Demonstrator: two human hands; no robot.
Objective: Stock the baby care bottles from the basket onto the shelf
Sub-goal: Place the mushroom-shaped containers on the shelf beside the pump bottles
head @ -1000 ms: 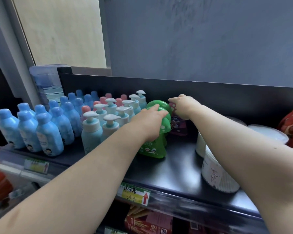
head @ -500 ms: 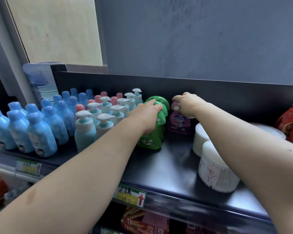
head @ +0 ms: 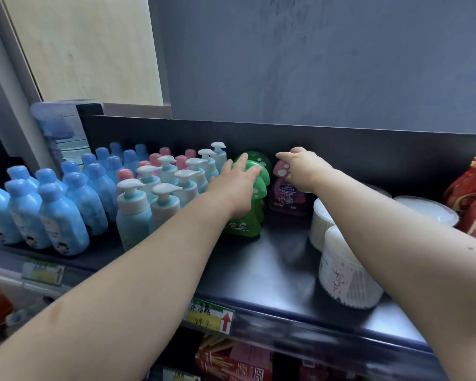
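Note:
Green mushroom-cap bottles (head: 245, 224) stand in a row front to back on the black shelf (head: 272, 273). My left hand (head: 237, 185) lies flat on their caps with the fingers spread, gripping nothing. Just right of them stands a purple bottle with a pink spotted cap (head: 286, 199), near the shelf's back wall. My right hand (head: 302, 169) is curled over the top of that cap, with the bottle standing on the shelf. The basket is out of view.
Rows of blue bottles (head: 58, 221), pink-capped bottles (head: 160, 158) and pale blue pump bottles (head: 138, 204) fill the shelf's left part. White round cotton-swab tubs (head: 346, 273) sit right of the purple bottle, red packages (head: 473, 193) at the far right. A yellow price tag (head: 209, 314) hangs on the edge.
My left hand has uncurled and now lies flat with spread fingers on the green caps. My right hand stays on the pink cap. The view has shifted slightly.

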